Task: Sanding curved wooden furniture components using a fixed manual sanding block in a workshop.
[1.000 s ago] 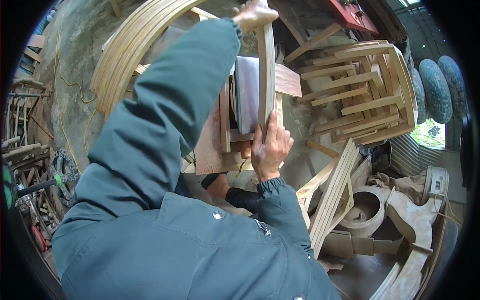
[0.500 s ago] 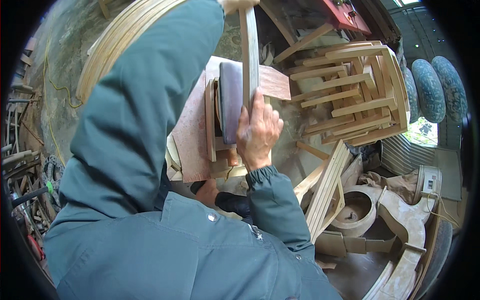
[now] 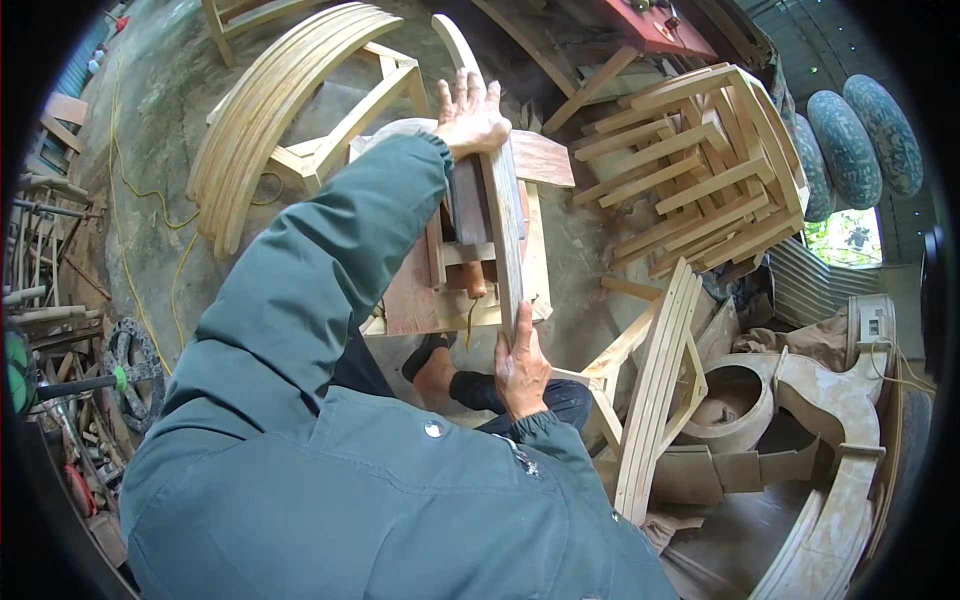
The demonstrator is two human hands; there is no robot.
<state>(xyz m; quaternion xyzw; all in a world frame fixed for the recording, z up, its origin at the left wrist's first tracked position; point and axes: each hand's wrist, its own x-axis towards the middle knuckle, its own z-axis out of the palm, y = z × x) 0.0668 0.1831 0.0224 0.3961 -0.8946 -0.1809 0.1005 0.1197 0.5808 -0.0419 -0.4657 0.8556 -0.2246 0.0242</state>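
A long, slightly curved wooden slat (image 3: 503, 215) runs away from me on its edge, alongside a greyish-purple sanding belt (image 3: 468, 195) on a wooden stand (image 3: 415, 300). Across the slat's upper part rests my left hand (image 3: 472, 122), fingers spread and stretched out, the palm against the wood. Its thumb is hard to make out. Closer to my body, my right hand (image 3: 522, 372) grips the slat's near end, index finger lying along it. An orange-brown cylinder (image 3: 474, 279) sticks out below the belt.
Curved slats (image 3: 275, 115) are stacked at the far left. Stacked wooden frames (image 3: 690, 180) stand to the right, with more slats (image 3: 655, 390) nearer. A pale machine housing (image 3: 730, 405) sits at lower right. A yellow cord (image 3: 122, 235) crosses the floor on the left.
The slat has slid toward me along the belt. Both hands have come nearer, the left from the upper edge of the view, its fingers now spread. The view has shifted slightly.
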